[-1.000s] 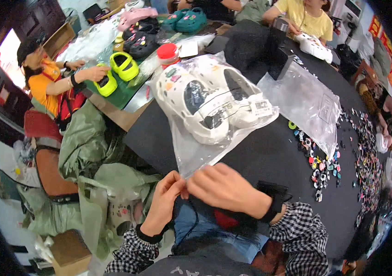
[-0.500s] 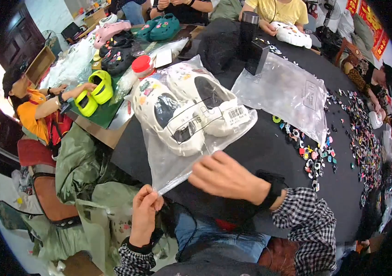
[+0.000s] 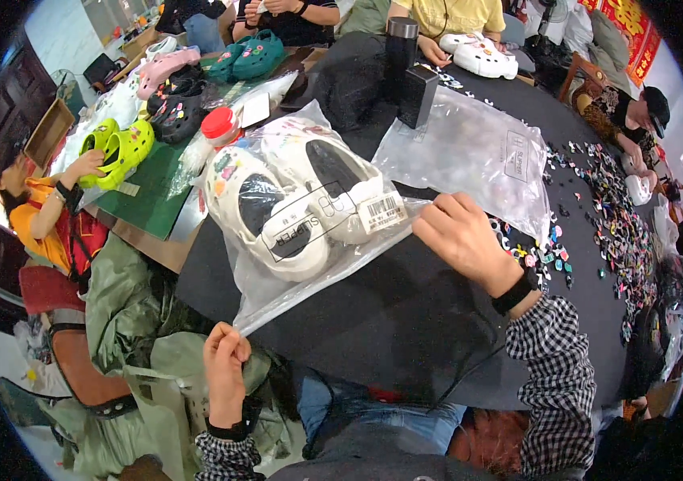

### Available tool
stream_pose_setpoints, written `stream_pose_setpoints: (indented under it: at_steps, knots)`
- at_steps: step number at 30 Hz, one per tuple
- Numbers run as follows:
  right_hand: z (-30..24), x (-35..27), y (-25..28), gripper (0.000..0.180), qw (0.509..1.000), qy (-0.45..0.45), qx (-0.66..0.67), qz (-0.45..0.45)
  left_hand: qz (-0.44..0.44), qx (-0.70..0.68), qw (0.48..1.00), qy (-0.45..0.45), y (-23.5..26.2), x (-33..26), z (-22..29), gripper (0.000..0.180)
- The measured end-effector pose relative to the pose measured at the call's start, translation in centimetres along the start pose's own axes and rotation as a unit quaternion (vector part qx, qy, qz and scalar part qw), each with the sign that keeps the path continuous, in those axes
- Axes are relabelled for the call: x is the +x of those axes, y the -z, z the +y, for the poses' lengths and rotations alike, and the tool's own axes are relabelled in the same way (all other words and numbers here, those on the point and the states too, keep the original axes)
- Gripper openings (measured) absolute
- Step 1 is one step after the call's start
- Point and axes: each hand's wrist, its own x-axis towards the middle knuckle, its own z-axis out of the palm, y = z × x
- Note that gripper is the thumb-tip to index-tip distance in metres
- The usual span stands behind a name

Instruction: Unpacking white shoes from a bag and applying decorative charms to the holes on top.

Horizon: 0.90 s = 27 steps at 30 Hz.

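A pair of white clogs (image 3: 303, 254) with colourful charms lies inside a clear plastic bag (image 3: 257, 298) on the black table. My left hand (image 3: 226, 361) pinches the bag's near left corner at the table edge. The opposite end of the same edge is gripped by my right hand (image 3: 466, 243), its fingers closed, near a barcode label. Between the two hands the bag's edge is stretched into a slanting line. Another clear bag (image 3: 470, 152), flat and without shoes, lies beyond my right hand.
Loose shoe charms (image 3: 638, 248) are strewn over the right of the black table (image 3: 406, 321). A dark bottle (image 3: 401, 52) and black box (image 3: 419, 96) stand behind the bags, a red-lidded jar (image 3: 220, 126) to their left. A co-worker at left handles yellow-green clogs (image 3: 121, 152); others sit around the table.
My right hand has moved right along the bag's edge and now grips its right end. The edge is pulled taut. The co-worker at left has turned the yellow-green clogs.
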Motion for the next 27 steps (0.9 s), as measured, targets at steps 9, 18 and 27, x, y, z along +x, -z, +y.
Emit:
stream_pose_setpoints:
  at_steps: [9, 18, 27]
  knots:
    - [2.5, -1.4, -0.7, 0.013, 0.998, -0.054, 0.025, 0.029, 0.000, 0.054, 0.998, -0.013, -0.2, -0.3, 0.1, 0.020]
    - [1.8, -2.1, -1.0, 0.014, 0.991, -0.111, 0.064, 0.030, 0.035, 0.282, 0.941, -0.181, -3.9, -0.8, 2.9, 0.047]
    - [-1.1, -1.2, 2.6, 0.025, 0.975, -0.129, 0.170, 0.063, -0.014, 0.460, 0.847, -0.265, -7.4, 0.7, 2.6, 0.043]
